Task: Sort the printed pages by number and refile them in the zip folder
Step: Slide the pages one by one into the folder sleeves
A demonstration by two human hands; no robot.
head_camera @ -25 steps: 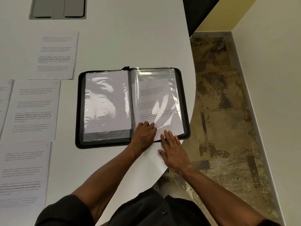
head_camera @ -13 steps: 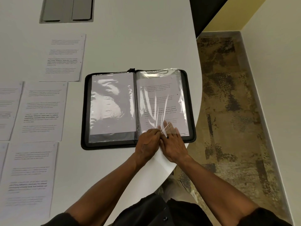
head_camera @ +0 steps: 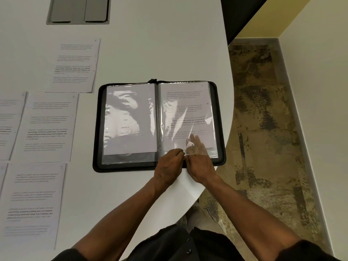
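The black zip folder (head_camera: 97, 129) lies open on the white table. Its left clear sleeve (head_camera: 130, 119) shows a blank page back. In the right sleeve (head_camera: 212, 153) sits a printed page (head_camera: 186, 110), almost fully in. My left hand (head_camera: 168, 166) pinches the lower edge of that sleeve near the spine. My right hand (head_camera: 198, 162) has its straight fingers slid inside the sleeve, under the plastic, pressing on the page's bottom edge. Several loose printed pages lie to the left: one at the back (head_camera: 75, 65), one in the middle (head_camera: 49, 127), one near me (head_camera: 32, 202).
The table's curved edge (head_camera: 228, 129) runs just right of the folder, with patterned carpet (head_camera: 263, 129) beyond it. A grey recessed hatch (head_camera: 79, 10) sits at the table's far side. Another page (head_camera: 9, 125) is cut off at the left border.
The printed page has slid further up into the right sleeve. My right hand has moved from the table in front of the folder into the sleeve's opening, next to my left hand.
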